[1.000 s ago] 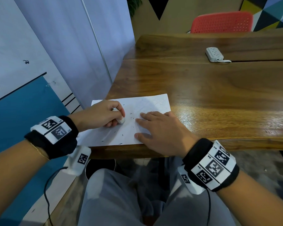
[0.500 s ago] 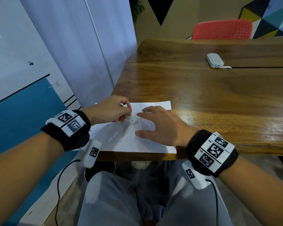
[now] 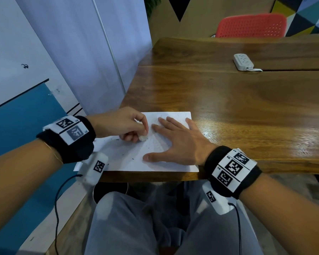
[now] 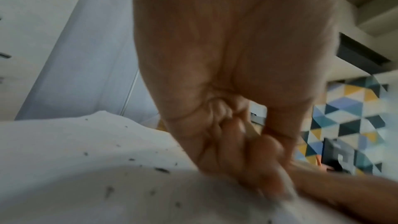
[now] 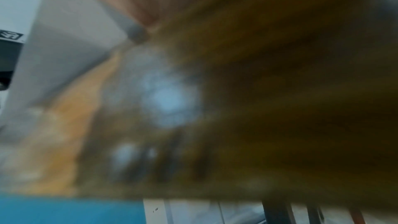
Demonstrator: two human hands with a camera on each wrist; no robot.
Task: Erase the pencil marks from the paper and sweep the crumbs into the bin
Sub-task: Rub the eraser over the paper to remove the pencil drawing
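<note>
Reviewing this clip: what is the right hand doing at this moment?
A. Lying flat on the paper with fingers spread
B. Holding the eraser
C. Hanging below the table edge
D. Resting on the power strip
A: the right hand lies flat on the paper with fingers spread, while the left hand has the eraser in its grip.

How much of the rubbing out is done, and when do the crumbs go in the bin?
Partly done: dark crumbs already dot the paper, so some rubbing has happened. Right now the left hand pinches the white eraser against the sheet while the right hand lies flat, holding it down. Faint pencil marks show near the far edge. Left to do: finish erasing, then sweep the crumbs into the bin, which isn't clearly visible.
</note>
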